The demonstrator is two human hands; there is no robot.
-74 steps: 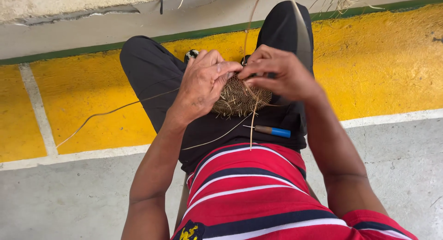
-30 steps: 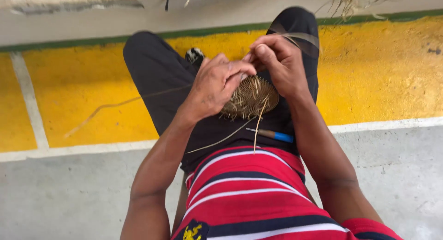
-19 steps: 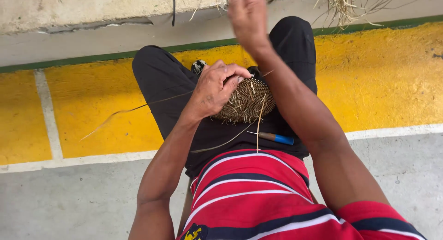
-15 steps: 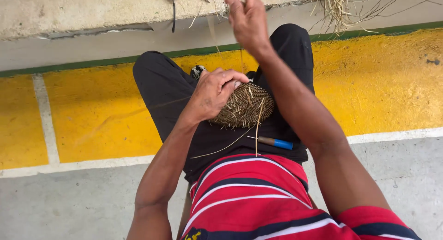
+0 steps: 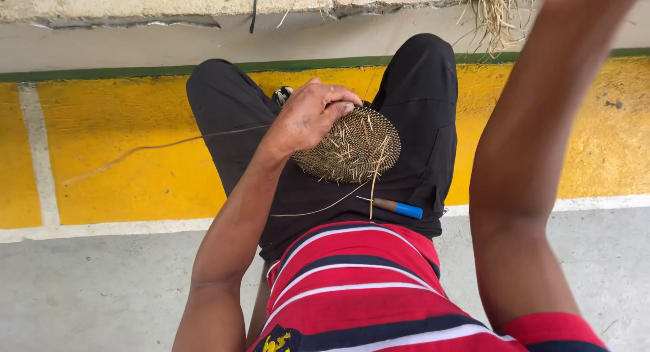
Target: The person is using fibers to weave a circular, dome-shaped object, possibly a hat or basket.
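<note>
A round woven straw disc [image 5: 355, 149] with loose fibre ends rests on my lap, on black trousers. My left hand [image 5: 310, 115] grips its upper left edge with curled fingers. My right arm [image 5: 535, 142] is raised high and runs out of the top of the frame, so my right hand is out of sight. A small tool with a blue handle [image 5: 398, 207] lies on my right thigh just below the disc. A long thin straw strand [image 5: 156, 147] trails from the disc to the left across the floor.
I sit on a grey concrete floor [image 5: 101, 291] with a yellow painted band [image 5: 115, 162] bordered by white lines and a green stripe. A rough concrete kerb [image 5: 135, 3] runs along the top. A bunch of dry straw [image 5: 491, 10] lies at the top right.
My right hand left the disc and pulled upward, now rising out of the frame. My left hand stays holding the disc on my lap.
</note>
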